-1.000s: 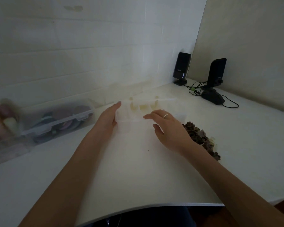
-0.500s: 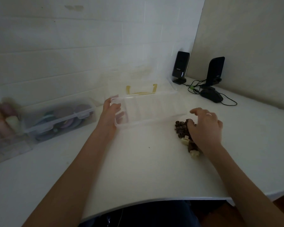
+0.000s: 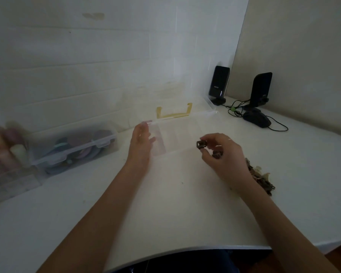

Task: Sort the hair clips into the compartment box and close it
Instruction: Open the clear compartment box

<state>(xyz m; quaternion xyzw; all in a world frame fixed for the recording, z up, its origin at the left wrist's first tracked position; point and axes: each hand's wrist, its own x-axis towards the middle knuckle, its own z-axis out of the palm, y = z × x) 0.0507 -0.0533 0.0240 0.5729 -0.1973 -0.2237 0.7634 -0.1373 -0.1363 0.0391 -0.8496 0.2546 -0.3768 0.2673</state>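
A clear compartment box (image 3: 185, 133) lies open on the white table, its lid (image 3: 165, 99) leaning back toward the wall with a yellow latch (image 3: 173, 113). My left hand (image 3: 141, 140) rests against the box's left end, fingers loosely spread. My right hand (image 3: 220, 152) hovers by the box's front right edge and pinches a small dark brown hair clip (image 3: 201, 144) between thumb and forefinger; more clips show in its palm. A pile of brown and cream hair clips (image 3: 261, 177) lies on the table behind my right wrist.
A clear latched bin (image 3: 73, 146) with round coloured items stands to the left, and a blurred container of bottles (image 3: 6, 154) at the far left. Two black speakers (image 3: 219, 84) (image 3: 261, 89) and a black mouse (image 3: 257, 119) with cables sit at the back right corner.
My right hand left the clip pile and rose toward the box with a brown clip pinched in it. My left hand stayed at the box's left end.
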